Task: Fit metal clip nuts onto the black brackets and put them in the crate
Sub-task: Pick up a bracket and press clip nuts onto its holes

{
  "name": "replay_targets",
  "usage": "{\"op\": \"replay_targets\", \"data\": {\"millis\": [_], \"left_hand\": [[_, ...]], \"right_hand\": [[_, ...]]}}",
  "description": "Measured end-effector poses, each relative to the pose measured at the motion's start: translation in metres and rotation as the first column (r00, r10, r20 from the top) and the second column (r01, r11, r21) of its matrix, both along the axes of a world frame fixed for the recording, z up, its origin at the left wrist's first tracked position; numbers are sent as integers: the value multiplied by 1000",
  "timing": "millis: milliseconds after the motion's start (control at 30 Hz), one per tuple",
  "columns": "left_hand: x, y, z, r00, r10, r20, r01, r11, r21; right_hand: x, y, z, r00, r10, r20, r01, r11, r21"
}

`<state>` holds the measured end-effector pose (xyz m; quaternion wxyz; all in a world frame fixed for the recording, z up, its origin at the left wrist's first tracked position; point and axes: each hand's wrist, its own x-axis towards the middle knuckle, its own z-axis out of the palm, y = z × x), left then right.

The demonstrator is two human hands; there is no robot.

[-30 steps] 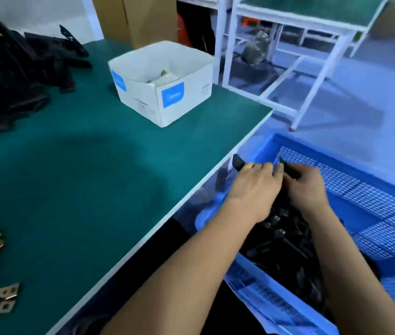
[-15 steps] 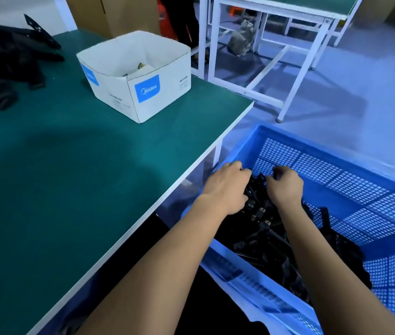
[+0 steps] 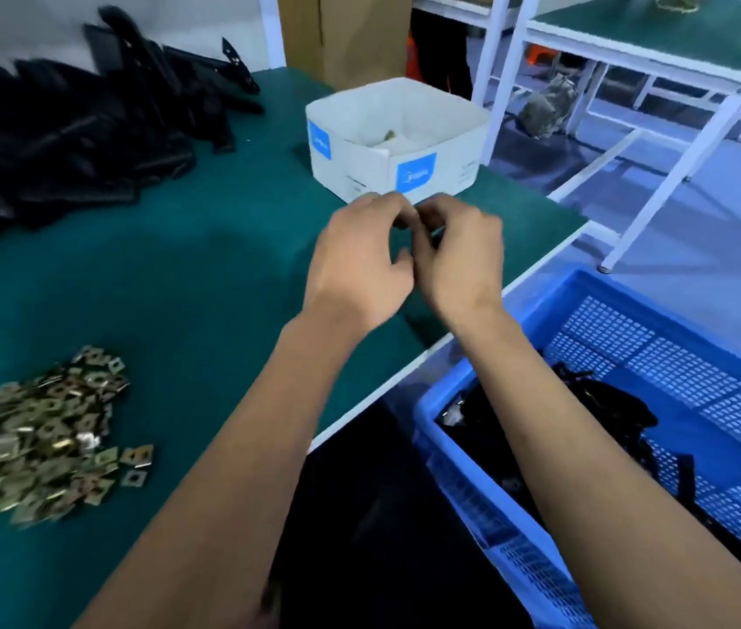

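**Hands meet above the green table**

Head view: the left hand (image 3: pixel 359 261) and right hand (image 3: pixel 459 256) touch, fingers curled; whether they pinch anything cannot be told. Clip nuts (image 3: pixel 37 438) lie heaped left, loose black brackets (image 3: pixel 64 143) far left, more in the blue crate (image 3: pixel 700 370).

Green felt-covered tabletop (image 3: pixel 205 283) with a white edge. On it: a heap of black plastic brackets (image 3: pixel 64 143) at far left, a loose pile of brass-coloured metal clip nuts (image 3: pixel 37 438) at near left, an open white cardboard box (image 3: pixel 393 138) at the far side.
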<state>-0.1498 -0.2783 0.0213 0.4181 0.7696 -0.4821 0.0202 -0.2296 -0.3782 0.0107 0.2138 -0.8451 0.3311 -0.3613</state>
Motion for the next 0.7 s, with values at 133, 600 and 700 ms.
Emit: {"op": "replay_targets", "data": {"millis": [133,600,700], "left_hand": [[64,87,1,972,235,20,-231,965,-128],[168,350,-36,470,863,-187,-881,444,-165],[174,347,-38,482,848,-222,-876,457,-155]], "right_hand": [[76,76,7,951,298,-81,-299,954,7],[260,318,6,603,654,-457,-793,557,-248],[289,323,1,573,564,-594,-792,568,-225]]}}
